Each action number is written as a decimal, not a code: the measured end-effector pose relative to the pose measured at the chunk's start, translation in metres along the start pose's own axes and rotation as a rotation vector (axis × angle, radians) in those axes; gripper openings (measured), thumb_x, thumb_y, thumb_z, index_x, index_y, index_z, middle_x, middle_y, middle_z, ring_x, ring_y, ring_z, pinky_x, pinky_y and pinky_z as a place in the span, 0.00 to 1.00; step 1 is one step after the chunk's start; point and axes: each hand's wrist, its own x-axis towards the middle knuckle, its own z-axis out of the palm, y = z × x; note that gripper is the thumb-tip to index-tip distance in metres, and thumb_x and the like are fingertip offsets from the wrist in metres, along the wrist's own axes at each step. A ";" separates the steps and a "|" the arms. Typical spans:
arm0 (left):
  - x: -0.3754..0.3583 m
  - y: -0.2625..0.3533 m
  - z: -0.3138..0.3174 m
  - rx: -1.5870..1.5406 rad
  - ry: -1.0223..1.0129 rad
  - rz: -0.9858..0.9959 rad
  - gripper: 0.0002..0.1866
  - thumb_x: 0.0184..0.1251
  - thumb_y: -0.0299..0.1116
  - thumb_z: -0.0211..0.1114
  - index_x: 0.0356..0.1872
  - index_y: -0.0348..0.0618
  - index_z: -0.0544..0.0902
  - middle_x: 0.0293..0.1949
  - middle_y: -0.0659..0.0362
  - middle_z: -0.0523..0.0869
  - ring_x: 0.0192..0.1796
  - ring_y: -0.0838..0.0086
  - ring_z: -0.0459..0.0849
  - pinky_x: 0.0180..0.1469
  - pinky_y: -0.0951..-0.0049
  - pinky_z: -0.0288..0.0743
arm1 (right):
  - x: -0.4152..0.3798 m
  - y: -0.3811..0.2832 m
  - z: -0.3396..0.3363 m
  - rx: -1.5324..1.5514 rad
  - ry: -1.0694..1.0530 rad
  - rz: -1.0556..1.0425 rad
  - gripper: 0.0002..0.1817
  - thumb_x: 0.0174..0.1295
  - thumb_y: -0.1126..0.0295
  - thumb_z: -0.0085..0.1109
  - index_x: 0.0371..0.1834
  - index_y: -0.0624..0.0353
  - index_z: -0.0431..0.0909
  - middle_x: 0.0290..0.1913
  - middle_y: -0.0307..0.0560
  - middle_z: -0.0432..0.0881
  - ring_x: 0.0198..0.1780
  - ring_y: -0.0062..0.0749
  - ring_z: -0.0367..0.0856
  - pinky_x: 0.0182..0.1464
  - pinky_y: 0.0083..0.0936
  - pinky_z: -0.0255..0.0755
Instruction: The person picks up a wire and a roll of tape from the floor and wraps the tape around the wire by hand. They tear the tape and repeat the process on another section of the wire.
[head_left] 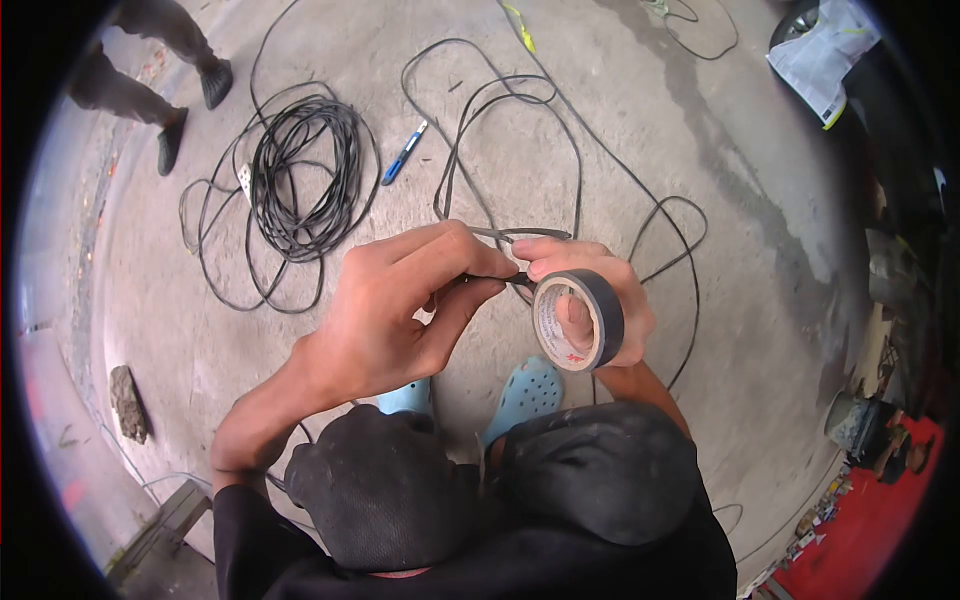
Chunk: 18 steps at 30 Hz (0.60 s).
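My left hand pinches a thin black cable between thumb and fingertips in the middle of the view. Close on its right, my right hand is closed around a roll of black tape, with a finger through its white cardboard core. The tape roll hangs right beside the cable where both hands meet. Whether the strip of tape is stuck to the cable, I cannot make out. Another stretch of cable passes just beyond my fingertips.
On the concrete floor lie a large coil of black cable, looser loops and a blue utility knife. Another person's legs stand at upper left. A stone lies at left, and a red surface lower right.
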 end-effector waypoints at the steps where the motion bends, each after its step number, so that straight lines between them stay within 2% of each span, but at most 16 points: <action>1: 0.001 0.003 0.000 0.027 0.018 0.036 0.12 0.55 0.10 0.70 0.39 0.34 0.84 0.31 0.53 0.86 0.30 0.68 0.87 0.30 0.73 0.78 | 0.002 0.000 0.001 -0.004 0.016 -0.051 0.17 0.51 0.78 0.79 0.45 0.58 0.89 0.48 0.48 0.82 0.47 0.47 0.90 0.44 0.35 0.89; 4: 0.004 0.011 0.000 0.114 0.076 0.139 0.12 0.53 0.09 0.70 0.37 0.33 0.84 0.27 0.54 0.86 0.25 0.70 0.86 0.25 0.75 0.76 | 0.012 -0.004 0.002 -0.087 0.044 -0.210 0.19 0.49 0.78 0.80 0.46 0.55 0.90 0.48 0.46 0.81 0.43 0.43 0.89 0.43 0.35 0.90; 7: 0.008 0.020 -0.002 0.103 0.058 0.130 0.11 0.54 0.10 0.69 0.37 0.33 0.85 0.27 0.53 0.86 0.27 0.68 0.88 0.27 0.75 0.79 | 0.015 -0.010 -0.004 -0.156 0.016 -0.242 0.20 0.49 0.78 0.81 0.47 0.54 0.90 0.47 0.44 0.81 0.41 0.40 0.89 0.42 0.33 0.90; 13: 0.011 0.023 -0.003 0.035 -0.019 0.028 0.11 0.55 0.10 0.67 0.37 0.33 0.84 0.29 0.51 0.87 0.29 0.64 0.90 0.31 0.72 0.82 | 0.018 -0.016 -0.012 -0.192 -0.025 -0.148 0.20 0.48 0.77 0.81 0.48 0.52 0.91 0.40 0.42 0.83 0.36 0.32 0.86 0.33 0.27 0.83; 18: 0.007 0.019 -0.003 0.073 -0.032 -0.018 0.09 0.57 0.11 0.67 0.37 0.34 0.82 0.28 0.51 0.86 0.29 0.63 0.90 0.32 0.72 0.82 | 0.025 -0.007 -0.006 -0.229 -0.012 -0.178 0.22 0.47 0.81 0.77 0.48 0.52 0.91 0.38 0.44 0.83 0.32 0.32 0.84 0.30 0.27 0.79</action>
